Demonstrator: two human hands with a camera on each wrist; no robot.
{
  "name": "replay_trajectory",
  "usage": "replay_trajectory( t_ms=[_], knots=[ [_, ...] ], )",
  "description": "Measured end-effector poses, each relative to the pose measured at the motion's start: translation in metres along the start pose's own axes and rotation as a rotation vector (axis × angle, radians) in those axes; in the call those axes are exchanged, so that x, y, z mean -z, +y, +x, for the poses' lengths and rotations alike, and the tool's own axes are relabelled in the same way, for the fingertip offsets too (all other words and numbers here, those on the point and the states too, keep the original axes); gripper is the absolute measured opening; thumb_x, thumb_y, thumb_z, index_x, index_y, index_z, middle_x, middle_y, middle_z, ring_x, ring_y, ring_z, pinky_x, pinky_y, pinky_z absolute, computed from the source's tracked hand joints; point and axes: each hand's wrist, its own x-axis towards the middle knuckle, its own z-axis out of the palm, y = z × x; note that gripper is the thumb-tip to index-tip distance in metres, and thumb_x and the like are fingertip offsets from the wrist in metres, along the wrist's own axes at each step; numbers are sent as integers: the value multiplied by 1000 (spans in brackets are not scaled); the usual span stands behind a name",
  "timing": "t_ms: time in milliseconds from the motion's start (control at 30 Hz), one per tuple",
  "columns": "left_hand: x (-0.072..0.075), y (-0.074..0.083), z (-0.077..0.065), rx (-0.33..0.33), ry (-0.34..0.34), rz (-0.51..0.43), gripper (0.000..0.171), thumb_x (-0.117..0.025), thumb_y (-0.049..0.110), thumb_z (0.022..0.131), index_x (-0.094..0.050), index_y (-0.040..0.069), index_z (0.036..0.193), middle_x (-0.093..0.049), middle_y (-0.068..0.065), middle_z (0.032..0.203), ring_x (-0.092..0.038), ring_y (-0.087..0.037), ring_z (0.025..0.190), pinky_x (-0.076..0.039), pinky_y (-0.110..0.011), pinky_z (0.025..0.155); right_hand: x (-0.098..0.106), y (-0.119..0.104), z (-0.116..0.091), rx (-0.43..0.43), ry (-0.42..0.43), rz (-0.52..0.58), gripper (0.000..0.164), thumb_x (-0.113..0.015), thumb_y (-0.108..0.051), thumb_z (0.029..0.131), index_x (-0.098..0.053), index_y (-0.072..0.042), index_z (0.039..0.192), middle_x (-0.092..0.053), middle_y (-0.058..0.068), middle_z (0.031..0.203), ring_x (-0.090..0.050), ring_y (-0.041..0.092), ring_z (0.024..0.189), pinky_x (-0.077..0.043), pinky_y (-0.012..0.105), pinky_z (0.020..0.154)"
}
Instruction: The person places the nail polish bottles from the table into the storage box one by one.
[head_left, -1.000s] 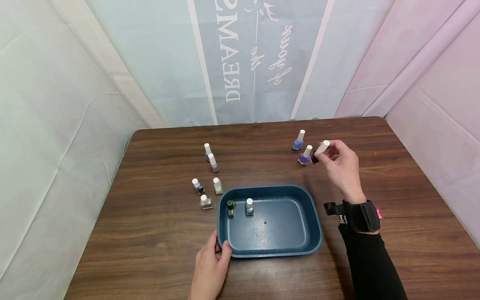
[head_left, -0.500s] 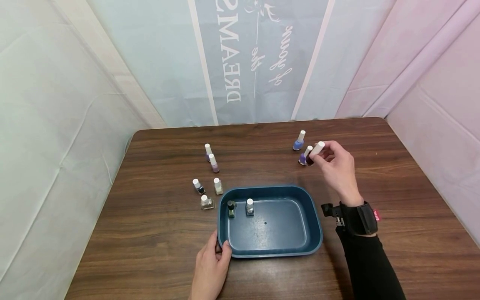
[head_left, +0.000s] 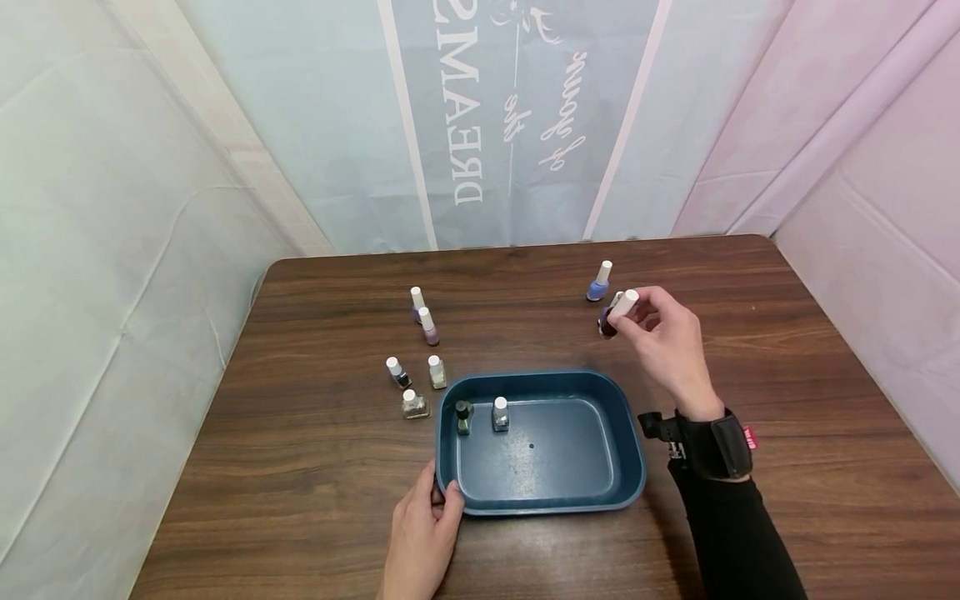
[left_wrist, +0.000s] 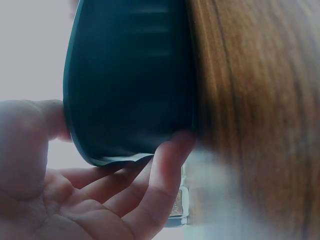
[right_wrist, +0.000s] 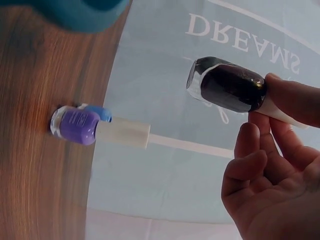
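At lower centre, the tray (head_left: 558, 467) was pinched by the left grip (head_left: 422, 529), apparently for steadiness; right of centre, above the tabletop (head_left: 300, 467), the dark bottle (right_wrist: 232, 87) was pinched near its cap (head_left: 626, 302) by the right grip (head_left: 667, 342), probably for easy handling.

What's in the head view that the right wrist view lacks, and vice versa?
Head only: the left hand gripping the near-left corner of the tray, the two bottles inside it, and the five bottles left of it.

Right wrist only: the base of the dark bottle, and the print on the purple bottle.

Both: the right hand pinching the dark bottle, the purple and blue bottles, table, banner, and tray (wrist: blurred edge only).
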Motion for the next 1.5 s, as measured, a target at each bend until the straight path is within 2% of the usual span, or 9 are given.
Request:
replay_trajectory(
  t_ms=[233, 467, 800, 1100, 1500],
  knots=[
    [0, 0, 0, 0, -9, -10, 33, -59, 18, 92, -60, 10, 124, -69, 2, 85, -56, 5, 62, -48, -17, 58, -5, -5, -4, 20, -34, 14, 22, -68, -19, 90, -61, -4, 106, -61, 10, 87, -48, 11, 79, -35, 24, 73],
    [0, -1, 1, 3, -4, 4, 33, -59, 19, 92, -60, 10, 123, -68, 3, 85, -56, 5, 62, -48, -17, 59, -12, -10, -7, 49, -81, 35, 21, -70, -17, 88, -63, -6, 105, -62, 9, 86, -48, 15, 78, -38, 22, 69],
    [0, -1, 1, -8, 5, 7, 31, -59, 18, 92, -61, 11, 122, -68, 4, 83, -54, 5, 62, -47, -17, 59, -18, -14, -10, 53, -153, 64, 19, -71, -16, 88, -64, -9, 103, -63, 7, 86, -49, 21, 73, -38, 23, 63],
    [0, -1, 1, 4, 1, 11, 30, -59, 18, 92, -61, 11, 121, -68, 3, 83, -55, 4, 61, -47, -17, 58, -21, -20, -11, 60, -195, 75, 21, -72, -15, 86, -64, -10, 105, -63, 6, 86, -50, 20, 68, -40, 25, 60],
    [0, 0, 0, 1, -4, 3, 32, -59, 18, 92, -60, 10, 123, -67, 4, 82, -54, 4, 61, -47, -17, 57, -29, -26, -19, 114, -239, 70, 16, -75, -14, 84, -67, -14, 98, -66, 0, 83, -46, 16, 65, -34, 26, 59]
  ],
)
